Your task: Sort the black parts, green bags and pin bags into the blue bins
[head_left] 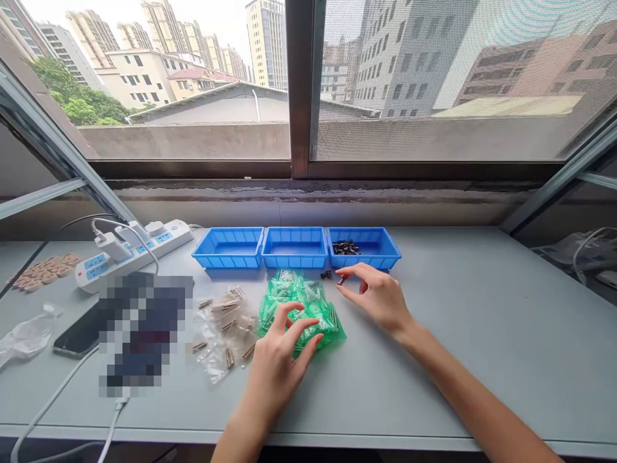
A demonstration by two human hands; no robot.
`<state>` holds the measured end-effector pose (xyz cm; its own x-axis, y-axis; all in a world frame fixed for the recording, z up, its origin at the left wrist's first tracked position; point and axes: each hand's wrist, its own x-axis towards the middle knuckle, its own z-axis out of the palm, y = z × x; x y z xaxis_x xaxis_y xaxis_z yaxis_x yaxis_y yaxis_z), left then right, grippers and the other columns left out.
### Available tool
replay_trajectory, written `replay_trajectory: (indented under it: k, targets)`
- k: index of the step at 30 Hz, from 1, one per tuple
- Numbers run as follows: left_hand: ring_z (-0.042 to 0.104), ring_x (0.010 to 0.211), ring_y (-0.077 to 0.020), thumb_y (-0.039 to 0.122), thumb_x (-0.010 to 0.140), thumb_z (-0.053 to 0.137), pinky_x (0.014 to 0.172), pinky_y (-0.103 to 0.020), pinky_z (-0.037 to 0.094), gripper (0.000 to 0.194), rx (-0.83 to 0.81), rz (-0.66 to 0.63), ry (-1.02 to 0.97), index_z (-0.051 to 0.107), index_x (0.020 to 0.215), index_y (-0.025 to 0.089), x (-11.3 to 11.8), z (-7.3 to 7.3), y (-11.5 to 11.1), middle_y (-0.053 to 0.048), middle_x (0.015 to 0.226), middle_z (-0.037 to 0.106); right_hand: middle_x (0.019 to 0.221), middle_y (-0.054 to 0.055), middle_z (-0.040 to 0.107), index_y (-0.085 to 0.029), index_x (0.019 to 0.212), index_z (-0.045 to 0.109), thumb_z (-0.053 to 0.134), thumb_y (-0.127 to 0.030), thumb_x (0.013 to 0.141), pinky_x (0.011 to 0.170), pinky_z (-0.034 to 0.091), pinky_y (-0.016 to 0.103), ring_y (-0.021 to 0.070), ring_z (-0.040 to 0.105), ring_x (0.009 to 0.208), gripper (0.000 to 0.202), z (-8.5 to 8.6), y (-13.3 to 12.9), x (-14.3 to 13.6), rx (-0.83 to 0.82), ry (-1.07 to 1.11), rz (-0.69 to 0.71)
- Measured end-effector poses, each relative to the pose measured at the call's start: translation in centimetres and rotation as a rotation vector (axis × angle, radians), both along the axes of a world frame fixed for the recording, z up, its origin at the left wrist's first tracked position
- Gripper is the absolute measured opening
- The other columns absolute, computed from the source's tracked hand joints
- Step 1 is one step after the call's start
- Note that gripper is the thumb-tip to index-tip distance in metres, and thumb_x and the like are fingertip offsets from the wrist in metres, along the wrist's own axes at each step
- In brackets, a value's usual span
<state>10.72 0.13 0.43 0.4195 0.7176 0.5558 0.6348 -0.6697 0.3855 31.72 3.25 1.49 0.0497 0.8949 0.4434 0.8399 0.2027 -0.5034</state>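
Between the thumb and forefinger of my right hand is a small dark cylindrical piece, too small to name its kind. A few similar black pieces lie on the table just left of those fingertips. Behind them, the right blue bin holds a pile of small dark pieces. My left hand hovers over or rests on green plastic bags, its fingers spread and nothing visible in them. Slender silvery parts show through the green plastic.
Clear bags of thin brass-coloured parts lie left of the green ones. Two more blue bins stand along the back. Further left are a power strip, phones with cables, wooden pieces and crumpled plastic.
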Motion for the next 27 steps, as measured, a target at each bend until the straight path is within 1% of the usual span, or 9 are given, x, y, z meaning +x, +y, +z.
replay_trajectory:
  k: [4, 7, 10, 14, 19, 22, 24, 27]
  targets:
    - [0.061, 0.064, -0.0100, 0.027, 0.091, 0.053, 0.048, -0.019, 0.049, 0.013, -0.082, 0.010, 0.051, 0.065, 0.094, 0.025, 0.0, 0.0, -0.2, -0.003, 0.101, 0.060, 0.083, -0.004, 0.072, -0.028, 0.091, 0.072, 0.064, -0.029, 0.076, 0.049, 0.040, 0.023, 0.0094, 0.050, 0.044, 0.017, 0.0, -0.2, -0.4, -0.035, 0.016, 0.033]
    - [0.058, 0.057, -0.0086, 0.025, 0.090, 0.052, 0.048, -0.019, 0.048, 0.014, -0.076, 0.012, 0.040, 0.066, 0.092, 0.024, 0.1, 0.2, -0.2, -0.002, 0.099, 0.062, 0.084, -0.004, 0.072, -0.028, 0.092, 0.072, 0.063, -0.028, 0.076, 0.049, 0.040, 0.023, 0.0096, 0.051, 0.044, 0.018, 0.0, -0.4, -0.7, -0.075, 0.031, 0.052]
    - [0.056, 0.055, -0.0083, 0.024, 0.090, 0.053, 0.049, -0.020, 0.048, 0.013, -0.061, 0.001, 0.025, 0.066, 0.092, 0.023, 0.1, 0.3, -0.2, -0.002, 0.097, 0.063, 0.085, -0.004, 0.072, -0.028, 0.093, 0.072, 0.062, -0.027, 0.076, 0.050, 0.040, 0.024, 0.0095, 0.051, 0.045, 0.019, 0.1, -0.5, -0.9, -0.094, 0.021, 0.064]
    - [0.056, 0.054, -0.0086, 0.024, 0.089, 0.053, 0.048, -0.020, 0.048, 0.013, -0.061, -0.004, 0.025, 0.066, 0.093, 0.023, 0.1, 0.2, -0.1, -0.002, 0.094, 0.064, 0.084, -0.003, 0.072, -0.029, 0.092, 0.072, 0.061, -0.028, 0.076, 0.050, 0.040, 0.024, 0.0101, 0.051, 0.045, 0.020, 0.1, -0.4, -0.6, -0.100, 0.003, 0.040]
    - [0.056, 0.054, -0.0083, 0.027, 0.091, 0.051, 0.048, -0.020, 0.048, 0.016, -0.069, -0.010, 0.003, 0.066, 0.091, 0.023, 0.2, 0.1, -0.1, -0.002, 0.093, 0.063, 0.082, -0.002, 0.072, -0.028, 0.089, 0.072, 0.064, -0.026, 0.071, 0.052, 0.040, 0.026, 0.0117, 0.050, 0.048, 0.020, 0.1, 0.0, 0.0, -0.143, 0.016, 0.005]
    - [0.055, 0.052, -0.0075, 0.029, 0.092, 0.048, 0.047, -0.020, 0.047, 0.019, -0.066, -0.004, -0.022, 0.066, 0.089, 0.022, 0.2, 0.2, -0.2, -0.002, 0.091, 0.062, 0.081, -0.001, 0.070, -0.027, 0.087, 0.073, 0.065, -0.028, 0.070, 0.052, 0.040, 0.026, 0.0106, 0.047, 0.046, 0.018, 0.2, 0.0, -0.3, -0.157, 0.146, 0.043]
    - [0.057, 0.054, -0.0076, 0.030, 0.094, 0.046, 0.048, -0.019, 0.047, 0.022, -0.037, 0.001, -0.047, 0.066, 0.090, 0.022, 0.3, 0.4, -0.2, -0.003, 0.091, 0.062, 0.082, 0.001, 0.069, -0.025, 0.087, 0.073, 0.066, -0.035, 0.071, 0.049, 0.038, 0.026, 0.0089, 0.044, 0.043, 0.020, 0.4, -0.3, -0.8, -0.190, 0.330, 0.099]
    - [0.058, 0.056, -0.0076, 0.029, 0.097, 0.041, 0.049, -0.018, 0.048, 0.027, 0.011, -0.005, -0.081, 0.066, 0.094, 0.020, 0.3, 0.5, -0.2, -0.003, 0.089, 0.061, 0.085, 0.002, 0.067, -0.022, 0.087, 0.072, 0.069, -0.044, 0.068, 0.042, 0.032, 0.024, 0.0058, 0.037, 0.041, 0.029, 0.8, -0.8, -1.6, -0.309, 0.603, 0.195]
